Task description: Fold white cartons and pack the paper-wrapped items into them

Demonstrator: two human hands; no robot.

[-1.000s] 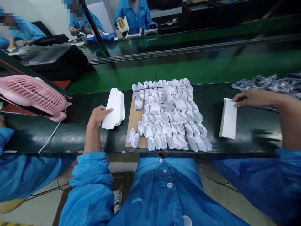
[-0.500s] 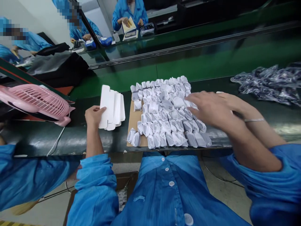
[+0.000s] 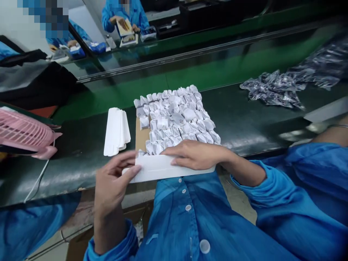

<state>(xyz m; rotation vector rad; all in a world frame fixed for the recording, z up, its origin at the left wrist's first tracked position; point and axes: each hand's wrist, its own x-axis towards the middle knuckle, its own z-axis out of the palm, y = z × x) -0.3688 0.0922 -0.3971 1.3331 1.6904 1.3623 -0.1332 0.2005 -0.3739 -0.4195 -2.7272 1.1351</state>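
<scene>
The left hand (image 3: 112,181) is clamped on the left end of a long white carton (image 3: 154,168), thumb on the upper face. The right hand (image 3: 195,154) lies over the carton's right half, in contact; whether its fingers close underneath cannot be told. The carton is held level over the near edge of the bench (image 3: 231,123), covering the front of the wrapped packets (image 3: 163,123).

The packets stand in close rows, their far row near the bench's far edge; a cardboard sheet (image 3: 141,139) shows along their left side. A stack of flat white cartons (image 3: 116,132) lies left of the sheet, just apart from it. Dark bench surface shows between this stack and the pink fan (image 3: 24,130) at left, and again between the packets and the plastic bags (image 3: 277,87), which lie toward the far right corner.

The bench top is dark green, with glare along the near edge. A green partition (image 3: 136,87) rises behind the far edge; beyond it a co-worker in blue (image 3: 123,14) handles items.

Some packets bear a triangular mark; their print is too small to read.
</scene>
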